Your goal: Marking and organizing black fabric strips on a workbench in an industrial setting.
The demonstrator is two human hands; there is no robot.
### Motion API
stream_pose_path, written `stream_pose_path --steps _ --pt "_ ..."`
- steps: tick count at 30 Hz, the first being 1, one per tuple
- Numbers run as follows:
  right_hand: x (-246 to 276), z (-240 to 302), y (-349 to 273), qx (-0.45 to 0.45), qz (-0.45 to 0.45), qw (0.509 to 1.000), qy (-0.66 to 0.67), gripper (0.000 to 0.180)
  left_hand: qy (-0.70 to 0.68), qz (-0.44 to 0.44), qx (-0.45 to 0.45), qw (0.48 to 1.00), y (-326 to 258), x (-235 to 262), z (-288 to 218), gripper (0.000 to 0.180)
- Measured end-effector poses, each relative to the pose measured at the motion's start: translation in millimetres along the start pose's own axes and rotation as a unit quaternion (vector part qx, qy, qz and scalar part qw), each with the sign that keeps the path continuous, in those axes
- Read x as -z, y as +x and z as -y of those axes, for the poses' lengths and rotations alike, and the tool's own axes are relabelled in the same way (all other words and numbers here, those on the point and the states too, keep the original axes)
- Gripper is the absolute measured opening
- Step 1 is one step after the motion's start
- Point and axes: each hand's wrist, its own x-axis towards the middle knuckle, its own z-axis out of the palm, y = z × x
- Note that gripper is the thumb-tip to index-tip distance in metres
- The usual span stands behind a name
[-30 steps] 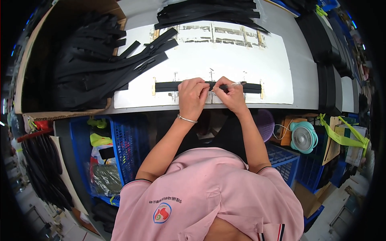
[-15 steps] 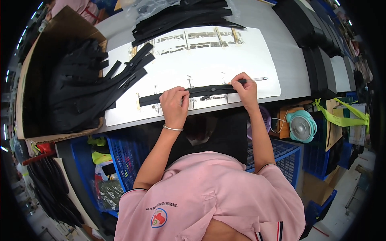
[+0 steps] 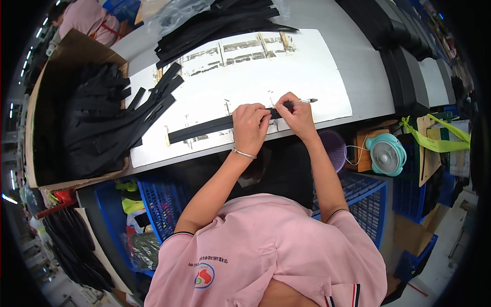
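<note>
1. I see a long black strip [image 3: 204, 128] lying flat on a white board [image 3: 307, 71]; its visible length runs out to the left of the left hand [image 3: 249, 128].
2. The left hand lies palm down on the strip, fingers curled and pressing it to the board.
3. The right hand [image 3: 296, 115], just right of the left and almost touching it, is closed around a pen [image 3: 302, 102] whose tip points away to the right.
4. Beyond both hands, a pile of black strips [image 3: 220, 23] rests on the grey surface [image 3: 368, 66].
5. Far left of the left hand, a cardboard box [image 3: 38, 107] holds more black pieces.
6. Right of the right hand, below the surface edge, stands a small teal fan [image 3: 386, 154].
</note>
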Motion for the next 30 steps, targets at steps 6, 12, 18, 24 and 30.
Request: stream_pose_path --steps 6,12,18,24,30 --pt "-3 -2 0 0.012 -0.019 1.000 -0.015 0.012 -0.007 -0.005 0.005 1.000 -2 -1 1 0.012" --pt "8 -6 -1 -0.028 0.045 0.996 0.067 0.012 -0.002 -0.008 0.002 1.000 -1 -1 1 0.012" --pt "8 -10 -1 -0.025 0.076 0.994 0.069 0.012 -0.004 -0.007 0.001 1.000 -1 0 1 0.012" --pt "5 -18 0 -0.001 0.080 0.995 0.063 0.010 -0.014 -0.016 -0.003 1.000 0 0 0 0.013" --pt "13 -13 0 -0.031 0.136 0.990 0.013 0.009 -0.011 -0.017 -0.008 1.000 -1 0 1 0.012"
